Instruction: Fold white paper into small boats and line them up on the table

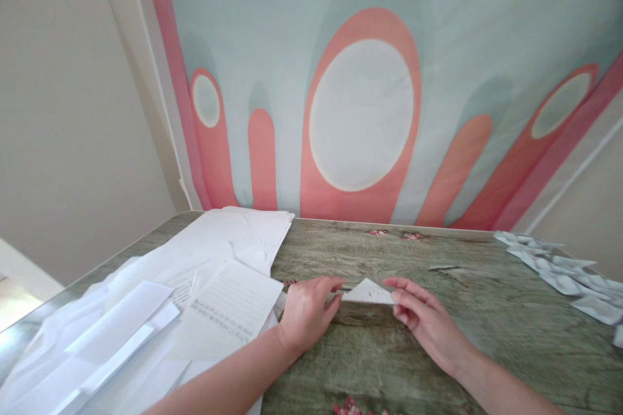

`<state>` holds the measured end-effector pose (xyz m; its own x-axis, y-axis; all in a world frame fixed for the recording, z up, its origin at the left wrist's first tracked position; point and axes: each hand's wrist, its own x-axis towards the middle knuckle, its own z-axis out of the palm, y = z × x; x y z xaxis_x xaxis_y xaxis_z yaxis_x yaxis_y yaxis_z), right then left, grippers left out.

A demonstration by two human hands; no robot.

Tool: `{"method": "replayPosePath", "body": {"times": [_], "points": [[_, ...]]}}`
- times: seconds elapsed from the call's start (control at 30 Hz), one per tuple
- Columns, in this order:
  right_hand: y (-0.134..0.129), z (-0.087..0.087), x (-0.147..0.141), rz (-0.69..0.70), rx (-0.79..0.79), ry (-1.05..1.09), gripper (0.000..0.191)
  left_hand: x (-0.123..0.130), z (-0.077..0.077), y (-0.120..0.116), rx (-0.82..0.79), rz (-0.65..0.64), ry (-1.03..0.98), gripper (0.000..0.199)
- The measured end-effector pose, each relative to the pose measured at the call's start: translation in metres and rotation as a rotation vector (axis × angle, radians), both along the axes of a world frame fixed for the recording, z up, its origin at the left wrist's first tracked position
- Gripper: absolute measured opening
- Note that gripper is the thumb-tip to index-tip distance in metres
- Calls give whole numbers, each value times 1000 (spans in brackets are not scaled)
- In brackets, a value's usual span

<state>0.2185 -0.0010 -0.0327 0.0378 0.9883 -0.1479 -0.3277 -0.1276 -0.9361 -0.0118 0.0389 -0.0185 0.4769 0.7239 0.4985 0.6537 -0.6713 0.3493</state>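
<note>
A small folded paper triangle [368, 292] is held up between my two hands, just over the wooden table, its point facing away from me. My left hand [311, 310] pinches its left corner between thumb and fingers. On the other side my right hand [428, 319] grips the right corner, thumb below and fingers above. A few dark marks show on the white paper. Close by my left hand lies a lined sheet [238, 301] with rows of print.
Loose white papers [195, 259] and folded strips [121, 318] cover the table's left side. Along the right edge runs a row of folded paper pieces [555, 266]. The wood-patterned tabletop [331, 246] meets a patterned backdrop [287, 26] at its far edge.
</note>
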Motion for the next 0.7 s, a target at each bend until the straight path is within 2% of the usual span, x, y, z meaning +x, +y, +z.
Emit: {"method": "replayPosePath", "body": {"times": [0.1,0.17,0.6,0.7], "points": [[2,-1,0,-29,5,54,26,0,1,0,-86,39,26,9],[2,-2,0,-31,0,65,25,1,3,-1,-106,23,10,11],[-2,-1,-3,7,0,-39,17,0,2,-4,-38,-118,-125,15],[-3,-1,-4,13,27,-56,18,1,4,-5,-60,-103,-115,15]]}}
